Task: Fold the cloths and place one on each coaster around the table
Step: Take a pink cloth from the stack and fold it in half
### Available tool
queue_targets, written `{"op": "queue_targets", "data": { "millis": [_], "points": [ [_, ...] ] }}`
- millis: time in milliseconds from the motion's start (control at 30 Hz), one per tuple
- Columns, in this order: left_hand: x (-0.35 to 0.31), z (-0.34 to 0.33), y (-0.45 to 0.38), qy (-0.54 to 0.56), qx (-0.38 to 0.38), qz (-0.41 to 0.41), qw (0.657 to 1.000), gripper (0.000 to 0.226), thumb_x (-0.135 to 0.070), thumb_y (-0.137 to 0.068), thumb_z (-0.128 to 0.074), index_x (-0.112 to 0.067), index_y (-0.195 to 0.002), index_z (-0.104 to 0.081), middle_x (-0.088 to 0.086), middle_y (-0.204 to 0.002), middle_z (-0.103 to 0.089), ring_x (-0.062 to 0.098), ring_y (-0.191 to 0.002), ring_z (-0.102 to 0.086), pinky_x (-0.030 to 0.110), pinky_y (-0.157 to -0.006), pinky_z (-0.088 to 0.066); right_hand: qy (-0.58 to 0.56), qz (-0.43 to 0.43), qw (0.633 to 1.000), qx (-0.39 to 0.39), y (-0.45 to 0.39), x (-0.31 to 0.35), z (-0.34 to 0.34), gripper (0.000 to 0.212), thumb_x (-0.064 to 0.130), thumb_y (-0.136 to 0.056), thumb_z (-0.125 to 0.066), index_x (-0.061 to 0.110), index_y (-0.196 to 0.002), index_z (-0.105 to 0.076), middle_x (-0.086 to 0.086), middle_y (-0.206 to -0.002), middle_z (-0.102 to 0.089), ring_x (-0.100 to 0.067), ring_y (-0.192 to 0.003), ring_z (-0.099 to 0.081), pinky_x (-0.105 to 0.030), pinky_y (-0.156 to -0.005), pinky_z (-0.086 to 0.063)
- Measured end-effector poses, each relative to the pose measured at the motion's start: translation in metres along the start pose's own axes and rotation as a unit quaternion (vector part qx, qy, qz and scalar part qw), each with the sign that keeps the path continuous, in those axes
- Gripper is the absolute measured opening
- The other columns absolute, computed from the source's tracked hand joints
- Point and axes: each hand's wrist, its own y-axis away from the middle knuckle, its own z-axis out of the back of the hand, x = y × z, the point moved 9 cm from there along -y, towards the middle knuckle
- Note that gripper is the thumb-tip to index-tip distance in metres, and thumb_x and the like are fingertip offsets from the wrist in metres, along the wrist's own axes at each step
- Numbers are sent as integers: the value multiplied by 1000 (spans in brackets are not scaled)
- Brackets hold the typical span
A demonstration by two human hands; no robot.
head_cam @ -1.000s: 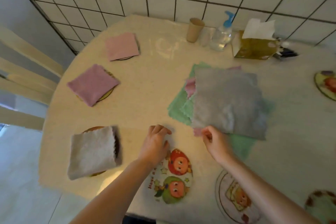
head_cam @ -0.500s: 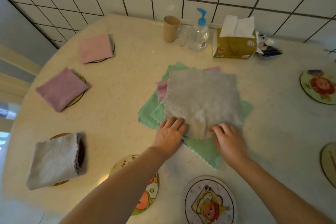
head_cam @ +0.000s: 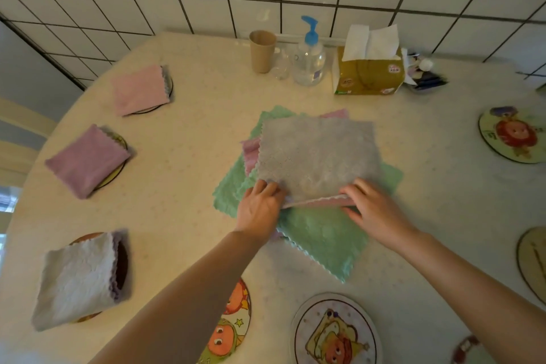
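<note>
A grey cloth (head_cam: pixel 317 154) lies on top of a pile of green cloths (head_cam: pixel 322 236) and a pink cloth (head_cam: pixel 250 151) at the table's middle. My left hand (head_cam: pixel 260 205) pinches the grey cloth's near left corner. My right hand (head_cam: pixel 370 207) pinches its near right corner, and the near edge is lifted, showing a pink underside. Three folded cloths sit on coasters at the left: pink (head_cam: pixel 139 91), purple (head_cam: pixel 85 161) and white (head_cam: pixel 78 278). Bare cartoon coasters lie near me (head_cam: pixel 236 319), (head_cam: pixel 335 331) and at the right (head_cam: pixel 514 134), (head_cam: pixel 533 260).
At the back by the tiled wall stand a brown paper cup (head_cam: pixel 262 50), a clear pump bottle (head_cam: pixel 308 56) and a tissue box (head_cam: pixel 367 68), with small dark items (head_cam: pixel 425 77) beside it. The round table's edge (head_cam: pixel 17 210) curves along the left.
Both hands moved onto the grey cloth's near corners and took hold. The near edge has lifted off the pile. The view shifted right and closer to the pile.
</note>
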Motion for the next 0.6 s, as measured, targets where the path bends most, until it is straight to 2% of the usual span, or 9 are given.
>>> {"op": "queue_targets", "data": {
  "millis": [100, 233, 300, 400, 500, 600],
  "points": [
    [27, 13, 1, 53, -55, -6, 997, 31, -10, -73, -75, -20, -103, -75, 0, -110, -70, 28, -107, -62, 42, -80, -55, 53, -12, 998, -12, -2, -17, 11, 30, -1, -70, -67, 13, -96, -62, -5, -92, -56, -31, -86, -58, -38, -67, -49],
    [43, 55, -5, 103, -122, -3, 987, 35, -3, -73, -61, -13, -103, -74, 9, -108, -72, 36, -109, -61, 50, -83, -55, 24, -58, 996, -58, -13, -22, 43, 25, 4, -69, -71, 10, -92, -68, -9, -92, -60, -34, -87, -59, -43, -71, -51],
    [51, 81, -7, 136, -165, 23, 977, 35, 1, -77, -60, -12, -107, -73, 11, -114, -69, 35, -114, -58, 48, -89, -53, -16, -71, 992, -101, -16, -14, 67, 23, 5, -74, -71, 8, -97, -67, -10, -98, -59, -32, -93, -58, -40, -75, -51],
    [52, 122, 1, 171, -200, 11, 965, 40, -7, -80, -47, -5, -112, -69, 16, -115, -67, 35, -115, -57, 39, -100, -44, -53, -66, 983, -165, -12, 12, 103, 30, -7, -75, -60, 6, -102, -63, -11, -105, -57, -30, -95, -58, -36, -79, -47],
    [60, 161, 25, 190, -284, 5, 940, 51, 16, -69, -42, 3, -111, -67, 22, -118, -64, 34, -117, -57, 32, -106, -36, -74, -17, 967, -244, 3, 48, 135, 32, -8, -73, -55, 4, -102, -62, -12, -103, -59, -30, -93, -59, -37, -77, -49],
    [68, 175, 69, 180, -306, -23, 935, 58, 23, -68, -42, 1, -115, -66, 18, -125, -61, 27, -123, -52, 33, -111, -34, -68, 28, 961, -267, 30, 86, 137, 40, -10, -68, -52, 5, -104, -63, -11, -103, -60, -28, -98, -59, -36, -82, -49]
  ]
}}
